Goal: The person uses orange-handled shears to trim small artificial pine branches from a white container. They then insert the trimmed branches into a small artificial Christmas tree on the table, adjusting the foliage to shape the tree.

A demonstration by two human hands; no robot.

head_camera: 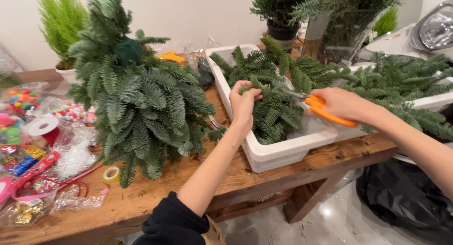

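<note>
Wooden planks form the table (155, 198), which is set against a pale wall, with a glossy light floor seen past its front edge and a black bag (401, 198) lying on that floor at the right. A white tub (278, 153) is stood at the table's right end, overhanging the front edge slightly, and is filled with cut fir branches.

One sprig (258, 87) is held over the tub by the left hand (244, 102), whose fingers are clenched around its stem. The sprig's long axis is laid roughly level, parallel to the table's back edge, with its tip pointed right toward the scissors (325, 110). The orange-handled scissors are gripped by the right hand (342, 103), fingers closed through the handles; the blades are pointed left at the sprig, and whether they touch it cannot be told.

A fir tree (141, 98), built of layered sprigs around a dark green core, is stood mid-table just left of the tub. Bags of coloured pompoms (71, 112), ribbon spools (42, 127) and a tape roll (112, 173) are crowded at the left end. Potted plants (61, 23) are lined along the back edge, and more branches (406, 80) are piled beyond the right end.
</note>
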